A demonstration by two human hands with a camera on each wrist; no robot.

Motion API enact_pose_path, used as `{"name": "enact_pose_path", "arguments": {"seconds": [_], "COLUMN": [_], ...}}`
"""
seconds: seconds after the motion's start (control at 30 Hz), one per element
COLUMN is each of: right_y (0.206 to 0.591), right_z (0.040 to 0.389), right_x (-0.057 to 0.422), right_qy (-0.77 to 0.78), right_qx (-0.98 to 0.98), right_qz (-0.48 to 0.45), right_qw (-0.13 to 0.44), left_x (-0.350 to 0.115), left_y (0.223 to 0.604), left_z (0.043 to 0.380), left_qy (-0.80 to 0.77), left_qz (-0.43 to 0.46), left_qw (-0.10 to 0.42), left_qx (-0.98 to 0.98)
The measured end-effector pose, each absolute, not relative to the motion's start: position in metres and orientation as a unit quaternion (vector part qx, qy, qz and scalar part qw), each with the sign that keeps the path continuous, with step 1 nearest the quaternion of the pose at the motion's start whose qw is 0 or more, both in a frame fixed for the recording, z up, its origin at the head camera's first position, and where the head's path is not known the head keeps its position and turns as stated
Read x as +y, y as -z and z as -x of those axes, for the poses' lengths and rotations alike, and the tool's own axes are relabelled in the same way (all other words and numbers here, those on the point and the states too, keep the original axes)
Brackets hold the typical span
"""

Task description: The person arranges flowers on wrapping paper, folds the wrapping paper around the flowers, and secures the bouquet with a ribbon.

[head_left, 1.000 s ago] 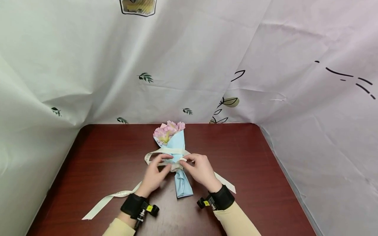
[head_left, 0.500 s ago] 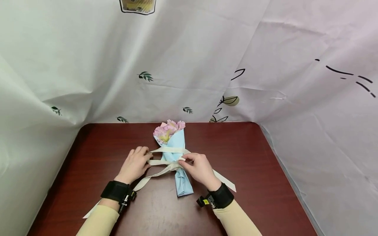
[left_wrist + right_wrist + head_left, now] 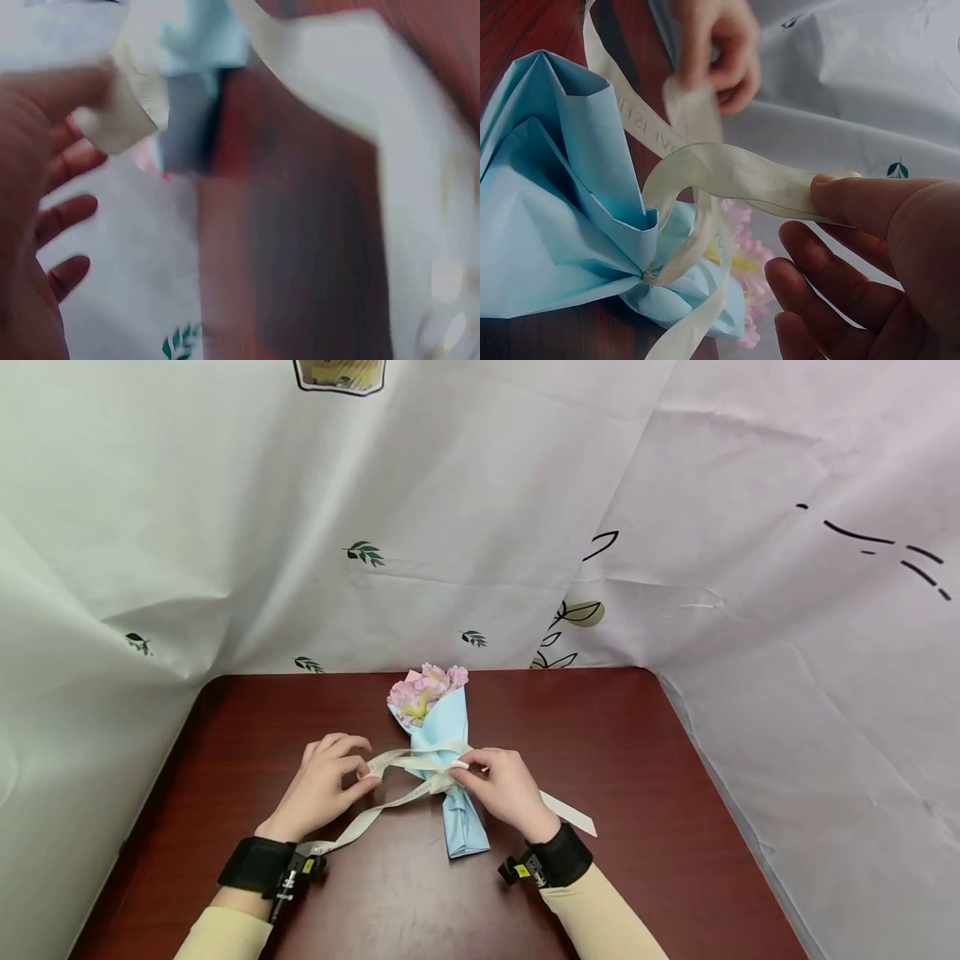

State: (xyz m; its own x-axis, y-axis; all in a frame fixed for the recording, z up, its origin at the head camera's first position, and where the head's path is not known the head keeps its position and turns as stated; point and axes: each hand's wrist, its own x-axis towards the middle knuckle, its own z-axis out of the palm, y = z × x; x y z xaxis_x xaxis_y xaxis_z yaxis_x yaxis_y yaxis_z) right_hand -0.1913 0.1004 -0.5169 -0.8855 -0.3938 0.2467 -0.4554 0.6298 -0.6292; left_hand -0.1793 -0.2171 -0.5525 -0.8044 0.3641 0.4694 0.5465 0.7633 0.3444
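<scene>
A small bouquet of pink flowers [image 3: 420,693] in light blue wrapping paper [image 3: 447,718] lies on the table, blossoms toward the back. Cream ribbon [image 3: 742,176] with printed letters is tied round its gathered waist. My left hand [image 3: 322,783], left of the bouquet, pinches a loop of the ribbon between thumb and forefinger; its other fingers are spread. Close to the waist, my right hand [image 3: 510,787] pinches another fold of the ribbon between thumb and forefinger. One ribbon tail runs beneath the left wrist, another comes out behind the right hand. The left wrist view is blurred.
The dark red wooden table [image 3: 637,760] has rounded back corners. A pale cloth backdrop [image 3: 480,510] with leaf prints hangs behind it and along both sides. A camera is strapped to each wrist.
My left hand has moved from the bouquet's waist out to the left and drawn a ribbon loop with it. The right hand has stayed almost in place, pinching its ribbon fold.
</scene>
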Motion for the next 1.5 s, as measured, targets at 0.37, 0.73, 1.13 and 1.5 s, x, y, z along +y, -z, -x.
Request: {"name": "enact_pose_path", "arguments": {"seconds": [0.37,0.73,1.13,1.5], "right_y": [0.515,0.521,0.520,0.518], "right_z": [0.193,0.198,0.198,0.198], "right_x": [0.104,0.105,0.102,0.098], "right_qy": [-0.370,-0.368,-0.367,-0.370], "right_qx": [-0.900,-0.902,-0.904,-0.902], "right_qz": [-0.228,-0.222,-0.218,-0.220], "right_qw": [0.036,0.028,0.037,0.033], "left_x": [-0.192,-0.208,-0.234,-0.229], "left_y": [0.521,0.460,0.431,0.393], "left_z": [0.153,0.135,0.122,0.101], "left_qy": [0.495,0.529,0.470,0.158], "left_qz": [0.255,0.251,0.271,0.177], "left_qw": [0.128,0.033,0.035,0.352], "left_qx": [-0.821,-0.810,-0.839,-0.905]}}
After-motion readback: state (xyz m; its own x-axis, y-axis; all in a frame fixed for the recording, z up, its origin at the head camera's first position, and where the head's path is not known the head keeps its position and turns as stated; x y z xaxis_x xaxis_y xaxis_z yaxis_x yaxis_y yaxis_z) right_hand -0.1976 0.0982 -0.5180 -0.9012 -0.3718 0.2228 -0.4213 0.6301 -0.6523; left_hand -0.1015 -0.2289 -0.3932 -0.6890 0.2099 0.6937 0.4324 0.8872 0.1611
